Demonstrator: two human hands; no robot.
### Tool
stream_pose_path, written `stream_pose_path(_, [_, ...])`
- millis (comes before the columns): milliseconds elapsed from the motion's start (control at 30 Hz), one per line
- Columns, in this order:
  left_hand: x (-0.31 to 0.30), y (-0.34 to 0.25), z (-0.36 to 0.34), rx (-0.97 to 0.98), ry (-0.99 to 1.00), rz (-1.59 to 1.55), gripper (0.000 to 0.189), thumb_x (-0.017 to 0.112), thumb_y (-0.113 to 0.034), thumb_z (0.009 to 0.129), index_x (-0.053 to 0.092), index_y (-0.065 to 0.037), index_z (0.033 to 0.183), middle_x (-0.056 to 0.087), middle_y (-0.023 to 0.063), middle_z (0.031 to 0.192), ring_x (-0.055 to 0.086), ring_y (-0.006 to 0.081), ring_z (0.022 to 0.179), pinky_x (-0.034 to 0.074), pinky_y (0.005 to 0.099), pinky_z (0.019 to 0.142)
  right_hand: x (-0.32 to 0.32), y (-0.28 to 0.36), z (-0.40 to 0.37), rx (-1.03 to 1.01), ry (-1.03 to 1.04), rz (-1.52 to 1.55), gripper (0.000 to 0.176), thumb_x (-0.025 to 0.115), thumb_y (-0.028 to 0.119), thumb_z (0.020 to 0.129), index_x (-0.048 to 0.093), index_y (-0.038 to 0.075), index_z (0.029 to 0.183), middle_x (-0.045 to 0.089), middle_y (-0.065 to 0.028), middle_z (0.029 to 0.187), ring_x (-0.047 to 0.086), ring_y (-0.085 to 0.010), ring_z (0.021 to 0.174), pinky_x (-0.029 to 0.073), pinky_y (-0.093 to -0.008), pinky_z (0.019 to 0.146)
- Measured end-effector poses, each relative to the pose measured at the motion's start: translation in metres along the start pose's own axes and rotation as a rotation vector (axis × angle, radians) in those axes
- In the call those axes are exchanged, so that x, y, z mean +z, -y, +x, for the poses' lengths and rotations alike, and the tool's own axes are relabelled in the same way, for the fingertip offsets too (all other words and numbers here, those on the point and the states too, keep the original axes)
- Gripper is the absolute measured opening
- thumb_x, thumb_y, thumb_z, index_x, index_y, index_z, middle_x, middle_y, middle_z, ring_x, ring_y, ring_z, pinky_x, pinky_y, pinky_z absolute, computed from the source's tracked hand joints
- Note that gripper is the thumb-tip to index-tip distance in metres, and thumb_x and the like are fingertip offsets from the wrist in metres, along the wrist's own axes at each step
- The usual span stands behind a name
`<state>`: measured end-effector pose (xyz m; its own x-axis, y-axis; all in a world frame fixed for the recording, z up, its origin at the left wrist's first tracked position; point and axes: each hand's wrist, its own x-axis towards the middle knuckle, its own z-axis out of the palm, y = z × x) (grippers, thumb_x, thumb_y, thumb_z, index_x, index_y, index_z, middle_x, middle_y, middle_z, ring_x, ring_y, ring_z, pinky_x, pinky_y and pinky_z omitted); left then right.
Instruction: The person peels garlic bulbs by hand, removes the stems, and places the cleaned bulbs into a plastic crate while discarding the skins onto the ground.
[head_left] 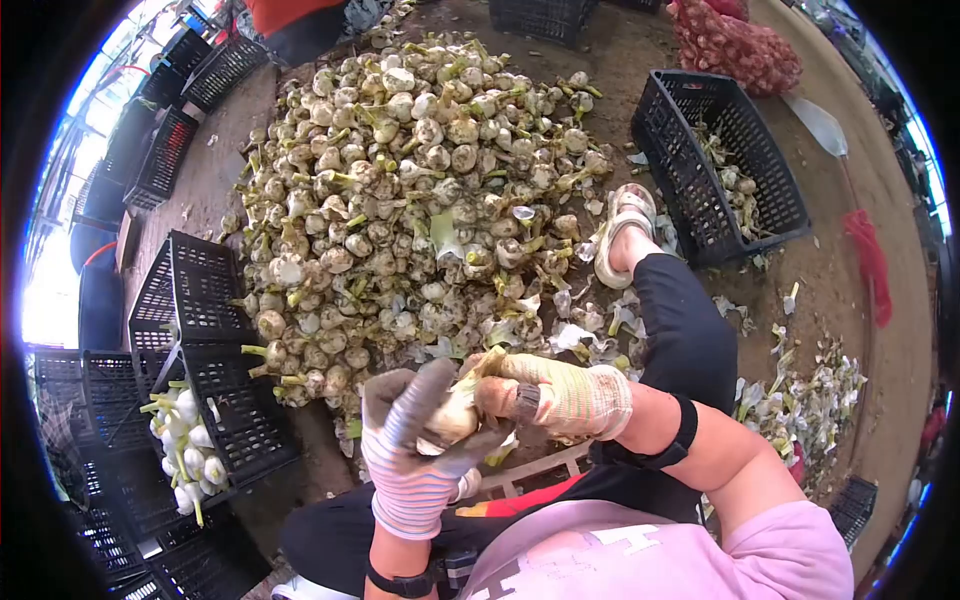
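My left hand [408, 450], in a striped work glove with dark fingers, is wrapped round a garlic bulb [452, 418] in front of my lap. The gloved fingers of my right hand [565, 398] are closed at the bulb's upper side, near its stem; the thumb and fingertips partly cover it. Just beyond both hands spreads a large heap of garlic bulbs [400, 200], dirty and with short stems. Loose white garlic skins [575, 335] lie at the heap's near right edge.
A black crate [690, 190] with garlic scraps stands at the right, past my foot [622, 245]. On the left, a black crate [240, 420] holds cleaned white garlic [190, 450]. A red net sack [740, 50] sits at the upper right. Peelings [805, 400] litter the floor at right.
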<state>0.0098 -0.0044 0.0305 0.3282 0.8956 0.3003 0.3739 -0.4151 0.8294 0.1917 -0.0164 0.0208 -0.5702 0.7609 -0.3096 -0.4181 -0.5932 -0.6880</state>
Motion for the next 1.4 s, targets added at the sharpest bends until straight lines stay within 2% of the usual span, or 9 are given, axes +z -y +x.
stream_pose_path(100, [-0.007, -0.009, 0.004, -0.627, 0.025, -0.718, 0.067, 0.087, -0.023, 0.057, 0.059, 0.0, 0.113, 0.055, 0.0025, 0.1, 0.055, 0.0113, 0.09, 0.048, 0.0253, 0.075, -0.011, -0.014, 0.011, -0.08, 0.116, -0.078, 0.037, 0.059, 0.031, 0.087, 0.051, 0.006, 0.113, 0.053, 0.0018, 0.089, 0.049, -0.0054, 0.077, 0.042, -0.019, 0.069])
stream_pose_path(267, [0.006, 0.001, -0.005, -0.577, -0.103, -0.782, 0.067, 0.083, -0.03, 0.064, 0.056, 0.004, 0.115, 0.058, 0.004, 0.099, 0.058, 0.0121, 0.09, 0.048, 0.0246, 0.076, -0.018, -0.026, 0.027, -0.399, 0.096, -0.307, 0.025, 0.059, 0.021, 0.084, 0.051, 0.003, 0.1, 0.047, 0.0039, 0.076, 0.043, -0.0034, 0.069, 0.039, -0.0186, 0.059])
stream_pose_path(367, [0.006, -0.001, -0.004, -0.48, -0.191, -0.695, 0.065, 0.081, -0.031, 0.067, 0.055, 0.004, 0.115, 0.058, 0.0042, 0.095, 0.058, 0.0112, 0.084, 0.049, 0.0239, 0.073, -0.03, -0.025, 0.033, -0.023, 0.176, -0.253, 0.029, 0.059, 0.024, 0.085, 0.049, 0.004, 0.103, 0.049, 0.0011, 0.09, 0.044, -0.0063, 0.08, 0.041, -0.0215, 0.068])
stream_pose_path(433, [-0.005, -0.01, 0.001, -0.722, -0.092, -0.961, 0.065, 0.08, -0.033, 0.068, 0.055, 0.005, 0.114, 0.058, 0.0035, 0.093, 0.057, 0.0114, 0.083, 0.047, 0.0253, 0.077, -0.014, -0.009, 0.023, -0.102, 0.163, -0.398, 0.029, 0.057, 0.022, 0.084, 0.047, 0.006, 0.107, 0.049, 0.001, 0.089, 0.045, -0.0064, 0.076, 0.041, -0.0214, 0.065])
stream_pose_path(700, [-0.005, 0.011, -0.011, 0.106, -0.14, 0.197, 0.067, 0.08, -0.001, 0.055, 0.061, -0.02, 0.116, 0.046, 0.003, 0.097, 0.051, 0.0168, 0.081, 0.044, 0.0289, 0.069, -0.001, -0.018, 0.029, -0.112, 0.039, -0.002, 0.038, 0.062, 0.023, 0.086, 0.05, 0.003, 0.116, 0.06, -0.0022, 0.094, 0.054, -0.0065, 0.079, 0.045, -0.022, 0.069])
stream_pose_path(1033, [0.005, 0.019, -0.012, 0.258, -0.096, 0.354, 0.061, 0.077, -0.001, 0.054, 0.065, -0.021, 0.11, 0.048, 0.0049, 0.09, 0.052, 0.0203, 0.072, 0.043, 0.0292, 0.058, 0.006, 0.002, 0.018, 0.018, -0.152, -0.091, 0.022, 0.055, 0.012, 0.086, 0.059, 0.001, 0.105, 0.063, -0.0031, 0.091, 0.058, -0.0093, 0.082, 0.047, -0.0236, 0.073])
stream_pose_path(1200, [0.008, 0.017, -0.009, 0.216, -0.117, 0.281, 0.064, 0.077, -0.001, 0.057, 0.061, -0.019, 0.116, 0.049, 0.0021, 0.086, 0.053, 0.0173, 0.071, 0.045, 0.0286, 0.06, 0.003, -0.019, 0.027, -0.254, -0.307, -0.37, 0.02, 0.048, 0.01, 0.085, 0.055, 0.002, 0.102, 0.059, -0.0026, 0.087, 0.052, -0.0088, 0.077, 0.044, -0.0242, 0.069])
stream_pose_path(1300, [0.006, 0.009, -0.003, -0.428, -0.176, -0.665, 0.069, 0.074, -0.027, 0.074, 0.043, -0.002, 0.131, 0.056, 0.0046, 0.092, 0.057, 0.0137, 0.076, 0.049, 0.0245, 0.067, -0.001, -0.027, 0.033, -0.405, -0.255, -0.449, 0.02, 0.045, 0.012, 0.086, 0.054, 0.003, 0.102, 0.056, -0.0009, 0.086, 0.048, -0.0081, 0.077, 0.042, -0.0236, 0.07])
stream_pose_path(1400, [-0.003, 0.014, -0.001, -0.592, -0.093, -0.985, 0.065, 0.063, -0.031, 0.083, 0.036, 0.001, 0.134, 0.057, 0.0085, 0.103, 0.059, 0.0172, 0.084, 0.051, 0.0252, 0.071, 0.006, -0.016, 0.026, -0.182, -0.152, -0.416, 0.023, 0.041, 0.012, 0.088, 0.054, 0.003, 0.105, 0.057, -0.0038, 0.089, 0.05, -0.0116, 0.082, 0.044, -0.0276, 0.076])
